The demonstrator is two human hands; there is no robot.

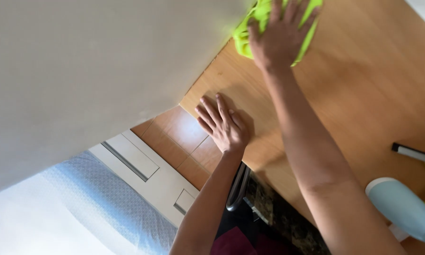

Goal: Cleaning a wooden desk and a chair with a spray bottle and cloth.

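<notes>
So the right hand (281, 35) is spread flat, fingers apart, pressing down on a bright lime-green microfibre cloth (246, 33) at the far end of the light-brown wooden tabletop (363, 94), right up against the plain off-white wall (80, 71). It's not gripping the cloth, just palm-down on top with the cloth bunched under it. The left hand (224, 125) is empty, fingers together and laid flat on the near-left corner of the same tabletop, looks like it's bracing there.

How far along? Hard to call, honestly. The wood looks clean and even everywhere I can see, no obvious streaks or wet patches, so I can't tell wiped parts from unwiped ones. My guess is the far corner by the wall is being done right now, and the big stretch to the right may or may not be done.

Other stuff: a pale blue plastic spray bottle (403, 208) sits at the near right edge, with a squeegee-type tool with a black blade and yellow handle (418, 155) just beyond it. Those two would be in the way on that side. Below the table there's reddish-brown tiled floor (174, 137) and a curved grey metal bar (237, 189).
</notes>
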